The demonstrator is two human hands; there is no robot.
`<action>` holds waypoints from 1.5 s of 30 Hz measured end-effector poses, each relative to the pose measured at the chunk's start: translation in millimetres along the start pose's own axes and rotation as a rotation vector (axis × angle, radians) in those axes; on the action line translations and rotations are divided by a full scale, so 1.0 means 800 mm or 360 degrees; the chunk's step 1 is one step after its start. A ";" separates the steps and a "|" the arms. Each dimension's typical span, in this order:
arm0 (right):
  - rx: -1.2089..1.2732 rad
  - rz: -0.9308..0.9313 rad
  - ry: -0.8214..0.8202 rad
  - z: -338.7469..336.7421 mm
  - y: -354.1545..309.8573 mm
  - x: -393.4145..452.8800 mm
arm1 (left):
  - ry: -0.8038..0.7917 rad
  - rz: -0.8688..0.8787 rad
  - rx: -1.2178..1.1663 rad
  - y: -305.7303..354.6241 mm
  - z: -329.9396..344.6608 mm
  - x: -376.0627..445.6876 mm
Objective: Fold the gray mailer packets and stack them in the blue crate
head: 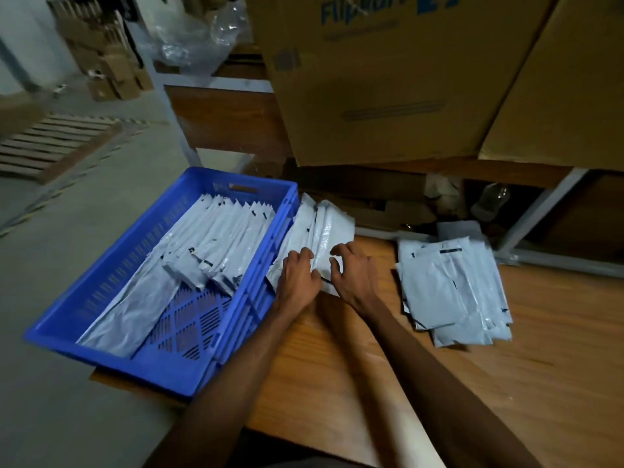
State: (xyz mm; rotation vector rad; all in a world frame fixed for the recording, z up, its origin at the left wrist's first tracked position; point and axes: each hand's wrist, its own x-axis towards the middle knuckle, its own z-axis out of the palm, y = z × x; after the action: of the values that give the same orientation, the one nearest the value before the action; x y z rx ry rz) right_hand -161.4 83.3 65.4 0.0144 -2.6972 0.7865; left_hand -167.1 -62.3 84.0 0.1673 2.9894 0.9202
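Gray mailer packets point(317, 231) | glossy, creased, bunched lengthwise | under both hands

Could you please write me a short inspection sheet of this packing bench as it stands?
Surface: wooden table, crate overhangs its left edge.
Job's things: blue crate holds folded mailers; a bundle beside it; flat mailers at right.
Clutter: nothing seen on the table.
Hands: left hand and right hand both curl on the bundle.
Cables: nothing seen.
Surroundings: cardboard boxes behind, pallet on the floor.
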 end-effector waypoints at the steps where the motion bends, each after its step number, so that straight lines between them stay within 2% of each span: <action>1: -0.0008 0.0028 -0.0037 0.006 0.007 -0.004 | -0.0055 -0.0062 -0.0048 -0.002 0.009 0.003; 3: -0.0025 0.0091 -0.0110 0.018 0.014 -0.015 | -0.0110 -0.0189 -0.0182 -0.008 0.024 0.006; 8: -0.0061 0.0212 -0.0227 0.042 0.012 -0.049 | -0.0061 -0.0396 -0.0556 -0.024 0.044 0.015; 11: -0.0143 0.0290 -0.0228 0.052 0.012 -0.069 | -0.0072 -0.0524 -0.0799 -0.020 0.047 0.004; 14: -0.0198 0.0376 -0.0145 0.053 0.015 -0.091 | -0.0171 -0.0689 -0.1162 -0.010 0.052 -0.017; 17: -0.0196 0.0381 -0.0035 0.046 0.019 -0.114 | -0.0257 -0.0706 -0.1329 -0.004 0.057 -0.033; 20: 0.0020 0.0461 0.0125 0.034 0.022 -0.138 | -0.0351 -0.0632 -0.1507 -0.001 0.053 -0.049; 22: 0.0263 0.0469 0.0273 0.020 0.021 -0.156 | -0.0318 -0.0549 -0.1548 -0.008 0.053 -0.058; 26: 0.0702 0.0637 0.0464 -0.017 0.008 -0.198 | -0.0285 -0.0188 -0.1234 -0.034 0.064 -0.079; 29: 0.1111 0.0807 0.0478 -0.048 0.003 -0.223 | -0.0152 0.0259 -0.0793 -0.038 0.063 -0.099; 31: 0.1396 0.0978 0.0474 -0.066 0.007 -0.241 | -0.0120 0.0546 -0.0659 -0.031 0.059 -0.110; 34: 0.1741 0.1242 0.0473 -0.083 0.022 -0.271 | -0.0192 0.0713 -0.0585 -0.022 0.062 -0.116; 36: 0.1762 0.1383 0.0416 -0.083 0.036 -0.287 | -0.0365 0.0647 -0.0560 -0.025 0.074 -0.118; 39: 0.1583 0.1493 0.0301 -0.072 0.052 -0.301 | -0.0612 0.0607 -0.0435 -0.044 0.096 -0.128; 43: 0.1227 0.1447 0.0294 -0.059 0.071 -0.310 | -0.0625 0.0808 -0.0082 -0.064 0.119 -0.161; 45: 0.0909 0.1393 0.0354 -0.054 0.067 -0.312 | -0.0588 0.0892 0.0116 -0.074 0.126 -0.174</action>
State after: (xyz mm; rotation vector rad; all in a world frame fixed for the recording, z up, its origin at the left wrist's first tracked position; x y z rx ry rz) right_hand 82.3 131.4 -7.2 -1.0917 -2.1090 1.6445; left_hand -30.9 -69.1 -35.3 1.0858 2.6553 0.6959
